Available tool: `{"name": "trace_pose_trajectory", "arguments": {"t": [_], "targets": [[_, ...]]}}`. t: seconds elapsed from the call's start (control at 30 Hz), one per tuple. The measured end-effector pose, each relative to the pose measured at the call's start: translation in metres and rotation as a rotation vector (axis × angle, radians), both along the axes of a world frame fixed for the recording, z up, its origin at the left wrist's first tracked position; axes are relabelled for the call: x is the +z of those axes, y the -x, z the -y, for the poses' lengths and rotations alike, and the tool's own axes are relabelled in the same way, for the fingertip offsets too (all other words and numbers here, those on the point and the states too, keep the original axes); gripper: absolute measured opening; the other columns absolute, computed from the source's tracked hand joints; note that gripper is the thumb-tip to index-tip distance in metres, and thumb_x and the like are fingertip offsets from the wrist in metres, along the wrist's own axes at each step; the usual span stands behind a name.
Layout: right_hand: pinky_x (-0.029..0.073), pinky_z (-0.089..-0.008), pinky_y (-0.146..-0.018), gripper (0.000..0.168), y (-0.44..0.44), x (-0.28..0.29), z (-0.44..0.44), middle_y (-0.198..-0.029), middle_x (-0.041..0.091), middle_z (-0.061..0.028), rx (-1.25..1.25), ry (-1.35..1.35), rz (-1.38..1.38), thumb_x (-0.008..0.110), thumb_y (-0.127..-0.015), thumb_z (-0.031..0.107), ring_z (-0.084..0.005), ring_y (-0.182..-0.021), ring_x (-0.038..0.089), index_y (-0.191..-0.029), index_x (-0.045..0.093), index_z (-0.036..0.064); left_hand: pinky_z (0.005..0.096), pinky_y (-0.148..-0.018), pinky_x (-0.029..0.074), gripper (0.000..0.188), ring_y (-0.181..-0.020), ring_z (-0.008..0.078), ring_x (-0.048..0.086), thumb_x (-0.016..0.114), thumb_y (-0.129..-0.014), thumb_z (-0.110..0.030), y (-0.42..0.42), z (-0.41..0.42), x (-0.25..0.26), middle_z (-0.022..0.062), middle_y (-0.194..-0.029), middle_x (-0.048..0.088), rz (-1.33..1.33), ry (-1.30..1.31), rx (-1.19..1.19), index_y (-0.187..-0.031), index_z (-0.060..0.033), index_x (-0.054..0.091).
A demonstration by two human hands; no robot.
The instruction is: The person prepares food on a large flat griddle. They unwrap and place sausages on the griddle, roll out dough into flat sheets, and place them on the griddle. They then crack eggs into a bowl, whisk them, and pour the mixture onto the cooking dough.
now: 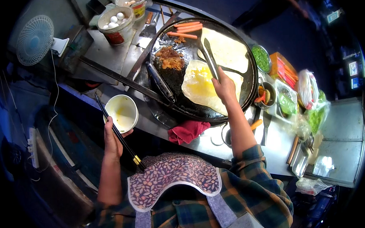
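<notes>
In my left hand [112, 140] I hold a white bowl [125, 116] and a pair of black chopsticks [123, 139] with gold bands. Yellow egg traces coat the bowl's inside. My right hand [225, 87] grips metal tongs [209, 57], their tips pointing away over the round black griddle [175, 93]. Beneath the tongs lie two flatbreads. The nearer flatbread [190, 89] has yellow egg spread on it; the farther flatbread [224, 46] is plain. Several sausages [187, 28] and a browned piece of fried food [170, 58] rest on the griddle's far left part.
A dark bar [124, 80] juts left from the griddle. Beyond stand a bucket of eggs [116, 26] and a spatula [149, 29]. On the right are chopped greens [260, 58], a metal cup [264, 96] and bagged lettuce [318, 118]. A red cloth [187, 132] lies at the counter edge.
</notes>
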State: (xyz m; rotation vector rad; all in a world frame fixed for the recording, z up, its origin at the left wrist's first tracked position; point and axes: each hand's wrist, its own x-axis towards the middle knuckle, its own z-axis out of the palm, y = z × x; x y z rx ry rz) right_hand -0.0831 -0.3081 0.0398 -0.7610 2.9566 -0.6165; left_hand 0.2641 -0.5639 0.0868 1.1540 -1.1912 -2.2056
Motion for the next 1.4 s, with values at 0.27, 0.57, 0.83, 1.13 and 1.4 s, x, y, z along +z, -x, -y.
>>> {"name": "trace_pose_trajectory", "arguments": {"t": [0.27,0.57,0.83,1.13,1.4], "targets": [[0.051,-0.0469,-0.086,0.059,-0.006,0.020,-0.139,-0.104,0.068,-0.0245,-0.244,-0.228,0.053,0.063,-0.086,0.030,-0.0393,-0.096,0.065,-0.139,0.049,0.008,0.0358,-0.076,0.057,0.067,-0.101,0.0207,0.065,0.052,-0.089,-0.059,-0.017,0.002,-0.007,0.0091,-0.117,0.062,0.002,-0.042,-0.040,-0.133,-0.0081,0.047],[0.051,-0.0447,-0.082,0.061,-0.003,0.029,-0.142,-0.104,0.068,-0.0245,-0.297,-0.072,0.080,0.064,-0.085,0.027,-0.0384,-0.093,0.066,-0.141,0.048,0.008,0.0322,-0.073,0.057,0.071,-0.093,0.0203,0.066,0.053,-0.087,-0.062,0.008,0.002,0.010,0.0098,-0.111,0.065,0.011,-0.010,-0.150,-0.131,-0.0070,0.049],[0.052,-0.0412,-0.082,0.059,-0.104,0.040,-0.225,-0.096,0.071,-0.0175,-0.266,-0.144,0.177,0.071,-0.081,0.021,-0.0335,-0.090,0.069,-0.138,0.053,0.022,0.0316,-0.073,0.056,0.071,-0.095,0.0206,0.065,0.053,-0.087,-0.063,0.015,-0.003,-0.010,0.0107,-0.112,0.064,0.004,-0.032,-0.287,-0.131,-0.0071,0.049],[0.042,-0.0366,-0.099,0.062,-0.107,-0.024,-0.263,-0.137,0.051,-0.0199,-0.550,0.540,0.042,0.065,-0.089,0.015,-0.0298,-0.124,0.052,-0.144,0.040,0.004,0.0345,-0.072,0.059,0.062,-0.097,0.0190,0.067,0.055,-0.091,-0.054,0.020,-0.030,-0.013,0.0087,-0.116,0.064,-0.086,-0.022,-0.210,-0.132,-0.0078,0.047],[0.041,-0.0467,-0.099,0.061,-0.158,-0.126,-0.432,-0.127,0.055,-0.0276,-1.108,-0.227,0.014,0.063,-0.089,0.024,-0.0402,-0.110,0.057,-0.140,0.040,-0.001,0.0321,-0.073,0.057,0.063,-0.097,0.0155,0.066,0.055,-0.090,-0.057,0.028,-0.048,0.004,0.0055,-0.113,0.065,-0.022,0.037,-0.152,-0.130,-0.0083,0.050]]}}
